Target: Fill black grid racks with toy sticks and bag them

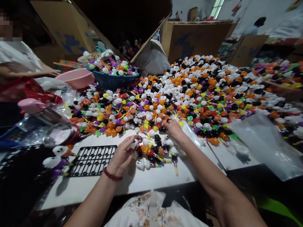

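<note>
My left hand point(125, 152), with a red bead bracelet at the wrist, has its fingers closed around a white skull-faced toy point(133, 143). My right hand point(174, 128) reaches to the near edge of the big toy heap point(165, 94); its fingertips are among the pieces, and what they grip, if anything, is hidden. Between my hands lies a small pile of black, orange and white toys point(151, 151) with candy-filled tubes. A white ghost toy point(141, 164) lies on its side at the front of this pile.
A black plastic grid point(93, 160) lies left on the white table point(163, 179). Behind are a blue basin point(111, 81) of toys and a pink basin point(75, 78). Clear plastic bags point(267, 142) lie right. A steel container point(59, 135) stands left. Another person's arm point(30, 74) shows far left.
</note>
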Demonstrator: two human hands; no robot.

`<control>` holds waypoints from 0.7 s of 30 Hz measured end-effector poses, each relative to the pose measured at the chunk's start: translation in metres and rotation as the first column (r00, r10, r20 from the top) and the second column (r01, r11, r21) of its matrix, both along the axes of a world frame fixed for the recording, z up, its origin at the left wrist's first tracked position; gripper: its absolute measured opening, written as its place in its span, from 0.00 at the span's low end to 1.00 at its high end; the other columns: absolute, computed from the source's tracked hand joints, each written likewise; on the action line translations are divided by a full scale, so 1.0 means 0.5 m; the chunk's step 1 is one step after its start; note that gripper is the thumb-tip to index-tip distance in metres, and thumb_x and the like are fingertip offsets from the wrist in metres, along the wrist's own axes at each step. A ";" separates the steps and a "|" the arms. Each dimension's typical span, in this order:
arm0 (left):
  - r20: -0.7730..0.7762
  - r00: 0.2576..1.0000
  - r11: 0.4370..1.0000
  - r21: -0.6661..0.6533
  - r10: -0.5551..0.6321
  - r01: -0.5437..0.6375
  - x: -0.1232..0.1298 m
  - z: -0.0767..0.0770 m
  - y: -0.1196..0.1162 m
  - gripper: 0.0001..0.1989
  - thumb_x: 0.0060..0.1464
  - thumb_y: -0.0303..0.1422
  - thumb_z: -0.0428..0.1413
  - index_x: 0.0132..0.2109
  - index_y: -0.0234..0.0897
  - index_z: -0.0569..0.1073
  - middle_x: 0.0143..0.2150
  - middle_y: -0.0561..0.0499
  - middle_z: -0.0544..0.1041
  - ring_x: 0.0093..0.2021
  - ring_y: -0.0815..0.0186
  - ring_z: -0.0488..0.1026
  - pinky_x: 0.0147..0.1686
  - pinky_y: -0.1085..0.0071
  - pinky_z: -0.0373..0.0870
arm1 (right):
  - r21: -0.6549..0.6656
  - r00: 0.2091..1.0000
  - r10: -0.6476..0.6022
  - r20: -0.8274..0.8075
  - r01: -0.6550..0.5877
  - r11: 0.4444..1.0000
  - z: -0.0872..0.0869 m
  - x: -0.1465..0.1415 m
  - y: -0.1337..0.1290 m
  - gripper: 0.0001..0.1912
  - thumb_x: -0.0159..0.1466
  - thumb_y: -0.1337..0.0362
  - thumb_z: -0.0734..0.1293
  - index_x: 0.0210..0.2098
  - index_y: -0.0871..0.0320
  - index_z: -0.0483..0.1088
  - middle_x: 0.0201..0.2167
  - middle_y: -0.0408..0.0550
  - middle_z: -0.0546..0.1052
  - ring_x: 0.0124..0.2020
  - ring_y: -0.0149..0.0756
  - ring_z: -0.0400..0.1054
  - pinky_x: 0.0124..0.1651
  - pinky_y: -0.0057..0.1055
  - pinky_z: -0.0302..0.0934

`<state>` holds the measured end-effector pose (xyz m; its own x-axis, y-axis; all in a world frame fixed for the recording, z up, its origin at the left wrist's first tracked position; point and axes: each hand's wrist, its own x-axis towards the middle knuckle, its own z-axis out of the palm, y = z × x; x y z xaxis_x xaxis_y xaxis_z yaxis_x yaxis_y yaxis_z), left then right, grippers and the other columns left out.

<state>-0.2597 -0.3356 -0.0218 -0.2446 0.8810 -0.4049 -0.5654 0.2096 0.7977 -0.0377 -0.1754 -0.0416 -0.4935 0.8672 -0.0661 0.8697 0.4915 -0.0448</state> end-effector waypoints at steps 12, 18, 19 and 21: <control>0.136 0.991 1.000 -0.003 -0.006 0.007 0.008 -0.009 -0.006 0.10 0.57 0.25 0.59 0.47 0.31 0.76 0.33 0.49 0.76 0.25 0.74 0.73 0.22 0.83 0.71 | -0.034 0.999 0.015 -0.052 -0.017 0.999 0.006 0.000 0.022 0.19 0.65 0.70 0.60 0.51 0.53 0.75 0.48 0.52 0.75 0.49 0.43 0.67 0.46 0.31 0.59; 0.189 0.981 0.999 -0.022 0.044 -0.041 0.017 0.000 -0.003 0.09 0.59 0.26 0.56 0.45 0.28 0.77 0.41 0.44 0.78 0.35 0.67 0.78 0.33 0.77 0.77 | -0.031 0.996 0.091 0.017 -0.091 0.995 -0.008 -0.047 0.054 0.15 0.64 0.72 0.61 0.44 0.64 0.77 0.44 0.61 0.76 0.44 0.45 0.70 0.46 0.33 0.60; 0.186 0.981 0.999 -0.016 0.051 -0.049 0.015 0.000 -0.004 0.08 0.58 0.26 0.57 0.44 0.28 0.77 0.43 0.43 0.79 0.38 0.65 0.79 0.36 0.75 0.78 | -0.024 0.995 0.097 0.010 -0.096 0.995 -0.007 -0.047 0.054 0.14 0.64 0.70 0.62 0.44 0.64 0.77 0.46 0.61 0.75 0.44 0.45 0.70 0.46 0.33 0.60; 0.158 0.987 1.000 0.013 0.025 -0.028 0.012 -0.003 -0.008 0.09 0.55 0.27 0.60 0.44 0.29 0.77 0.45 0.42 0.79 0.39 0.65 0.79 0.38 0.75 0.78 | -0.011 0.990 0.098 -0.106 -0.100 0.995 -0.001 -0.040 0.047 0.13 0.64 0.67 0.64 0.45 0.62 0.76 0.50 0.60 0.72 0.44 0.43 0.69 0.46 0.33 0.61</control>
